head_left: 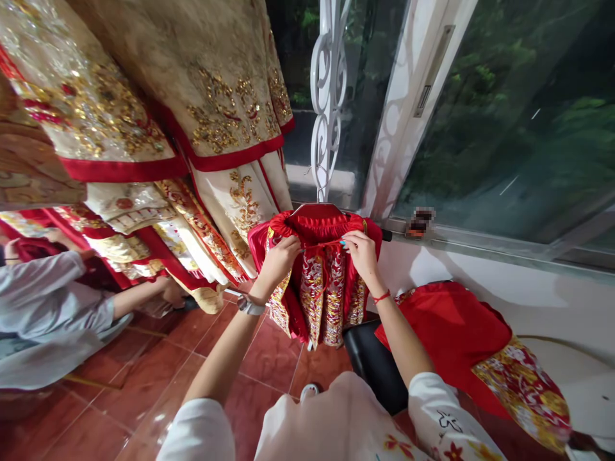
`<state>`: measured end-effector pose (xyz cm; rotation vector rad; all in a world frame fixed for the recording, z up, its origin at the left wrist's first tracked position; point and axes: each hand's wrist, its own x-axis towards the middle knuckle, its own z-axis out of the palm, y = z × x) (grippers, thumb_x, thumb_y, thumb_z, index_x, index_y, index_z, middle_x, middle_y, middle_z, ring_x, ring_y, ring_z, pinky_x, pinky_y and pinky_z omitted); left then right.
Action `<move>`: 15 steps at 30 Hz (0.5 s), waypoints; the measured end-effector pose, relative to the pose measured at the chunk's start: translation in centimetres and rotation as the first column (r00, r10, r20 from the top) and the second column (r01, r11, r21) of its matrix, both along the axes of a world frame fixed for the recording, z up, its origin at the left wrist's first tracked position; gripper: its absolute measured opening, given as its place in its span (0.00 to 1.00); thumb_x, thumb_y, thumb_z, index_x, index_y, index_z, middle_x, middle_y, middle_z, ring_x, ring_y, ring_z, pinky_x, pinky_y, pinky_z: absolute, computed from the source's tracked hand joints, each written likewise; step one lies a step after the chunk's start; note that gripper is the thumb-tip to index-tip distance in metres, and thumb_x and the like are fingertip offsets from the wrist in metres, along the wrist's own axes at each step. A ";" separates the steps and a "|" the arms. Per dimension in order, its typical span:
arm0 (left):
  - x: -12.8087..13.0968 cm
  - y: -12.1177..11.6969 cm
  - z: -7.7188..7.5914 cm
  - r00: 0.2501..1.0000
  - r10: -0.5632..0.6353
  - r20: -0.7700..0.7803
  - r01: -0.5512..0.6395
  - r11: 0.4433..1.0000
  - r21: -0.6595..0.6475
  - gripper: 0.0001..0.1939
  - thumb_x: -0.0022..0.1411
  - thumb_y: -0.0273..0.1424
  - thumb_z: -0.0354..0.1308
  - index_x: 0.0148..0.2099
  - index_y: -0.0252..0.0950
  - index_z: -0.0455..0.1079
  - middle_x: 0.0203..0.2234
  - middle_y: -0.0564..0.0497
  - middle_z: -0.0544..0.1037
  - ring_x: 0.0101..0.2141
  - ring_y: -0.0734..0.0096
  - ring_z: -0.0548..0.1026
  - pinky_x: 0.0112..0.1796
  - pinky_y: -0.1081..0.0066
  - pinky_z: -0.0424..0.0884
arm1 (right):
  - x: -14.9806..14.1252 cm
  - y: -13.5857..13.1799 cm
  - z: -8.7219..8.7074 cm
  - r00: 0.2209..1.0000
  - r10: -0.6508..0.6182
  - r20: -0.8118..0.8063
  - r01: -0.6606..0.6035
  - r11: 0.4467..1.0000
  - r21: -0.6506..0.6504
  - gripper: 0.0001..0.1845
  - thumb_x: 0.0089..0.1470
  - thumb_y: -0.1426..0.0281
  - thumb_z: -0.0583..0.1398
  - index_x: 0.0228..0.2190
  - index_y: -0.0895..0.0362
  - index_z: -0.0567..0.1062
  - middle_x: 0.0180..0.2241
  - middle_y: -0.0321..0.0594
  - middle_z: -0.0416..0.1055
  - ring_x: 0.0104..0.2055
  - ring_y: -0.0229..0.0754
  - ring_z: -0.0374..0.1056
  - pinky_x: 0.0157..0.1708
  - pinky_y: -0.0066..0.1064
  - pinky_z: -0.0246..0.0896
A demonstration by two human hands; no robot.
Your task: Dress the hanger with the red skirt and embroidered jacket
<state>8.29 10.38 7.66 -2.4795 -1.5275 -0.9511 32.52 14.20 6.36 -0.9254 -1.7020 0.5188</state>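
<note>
A red skirt (314,291) with gold and silver embroidered panels hangs from a hanger (321,206) in front of me. Its gathered red waistband spreads open toward me, and a thin red cord (325,246) runs across the front and dangles down the middle. My left hand (282,259) pinches the left side of the waistband; a watch is on that wrist. On the opposite side, the fingers of my right hand (361,255) close on the waistband edge near the cord. The fingertips partly cover the fabric they grip.
Cream and red garments with gold sequins (230,109) hang at the upper left. A white scrollwork post (324,102) rises behind the skirt, beside windows. Red embroidered cloth (451,339) lies at the right near a black seat (372,362). Another person (52,298) sits at the left.
</note>
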 end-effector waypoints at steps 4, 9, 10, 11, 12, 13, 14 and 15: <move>-0.4 -0.6 -1.9 0.960 0.027 0.280 -0.010 0.998 -0.063 0.08 0.69 0.30 0.53 0.36 0.37 0.71 0.39 0.47 0.76 0.38 0.68 0.76 0.36 0.72 0.72 | -0.3 -0.8 -0.6 0.977 0.108 -0.182 -0.144 0.969 -0.201 0.17 0.56 0.53 0.62 0.31 0.55 0.77 0.34 0.42 0.74 0.32 0.43 0.71 0.31 0.35 0.73; 0.5 -0.9 -2.5 0.663 -0.070 0.745 0.354 0.906 -0.230 0.15 0.68 0.45 0.53 0.38 0.37 0.66 0.25 0.52 0.73 0.24 0.69 0.74 0.26 0.71 0.71 | -0.6 -1.7 -0.4 0.911 0.293 -0.289 -0.393 0.829 -0.398 0.21 0.57 0.48 0.59 0.34 0.53 0.73 0.24 0.35 0.70 0.23 0.38 0.65 0.24 0.30 0.65; 0.4 -1.0 -2.2 0.670 -0.066 0.739 0.390 0.878 -0.276 0.16 0.68 0.45 0.53 0.37 0.37 0.66 0.22 0.54 0.71 0.22 0.70 0.72 0.25 0.71 0.69 | -0.2 -1.7 -0.1 0.945 0.263 -0.196 -0.319 0.878 -0.358 0.19 0.58 0.50 0.59 0.33 0.53 0.73 0.25 0.35 0.71 0.24 0.39 0.65 0.26 0.31 0.65; 0.1 -1.2 -1.9 0.714 -0.065 0.697 0.379 0.873 -0.306 0.15 0.68 0.44 0.53 0.36 0.37 0.66 0.20 0.55 0.70 0.21 0.71 0.71 0.25 0.72 0.69 | 0.4 -1.7 0.3 0.974 0.207 -0.088 -0.224 0.929 -0.293 0.17 0.59 0.53 0.59 0.31 0.53 0.73 0.26 0.37 0.72 0.26 0.40 0.67 0.28 0.31 0.65; -0.2 -1.3 -1.5 0.775 -0.066 0.629 0.328 0.892 -0.311 0.13 0.68 0.41 0.53 0.35 0.37 0.66 0.20 0.55 0.70 0.22 0.71 0.71 0.27 0.71 0.68 | 1.1 -1.6 0.7 0.990 0.142 0.013 -0.136 0.966 -0.219 0.15 0.60 0.56 0.59 0.30 0.53 0.74 0.28 0.39 0.74 0.29 0.42 0.69 0.32 0.32 0.66; -0.6 -1.5 -1.1 0.834 -0.063 0.548 0.259 0.922 -0.288 0.12 0.67 0.39 0.53 0.35 0.37 0.68 0.22 0.53 0.72 0.24 0.70 0.72 0.29 0.71 0.69 | 1.7 -1.6 0.9 0.992 0.091 0.092 -0.075 0.985 -0.155 0.13 0.60 0.58 0.59 0.30 0.53 0.75 0.30 0.40 0.76 0.31 0.43 0.71 0.35 0.33 0.66; -0.9 -1.8 -0.7 0.881 -0.054 0.471 0.190 0.950 -0.248 0.10 0.67 0.36 0.53 0.35 0.37 0.69 0.25 0.51 0.74 0.27 0.68 0.73 0.32 0.70 0.69 | 2.2 -1.6 1.0 0.988 0.065 0.138 -0.049 0.992 -0.117 0.13 0.61 0.59 0.58 0.31 0.54 0.75 0.32 0.41 0.77 0.33 0.44 0.72 0.36 0.33 0.66; -1.1 -2.0 -0.4 0.912 -0.042 0.408 0.139 0.968 -0.211 0.09 0.67 0.34 0.53 0.36 0.37 0.71 0.29 0.49 0.76 0.30 0.67 0.74 0.35 0.69 0.69 | 2.5 -1.6 1.1 0.986 0.069 0.151 -0.053 0.992 -0.111 0.13 0.61 0.59 0.58 0.31 0.54 0.76 0.33 0.41 0.77 0.33 0.44 0.72 0.35 0.33 0.65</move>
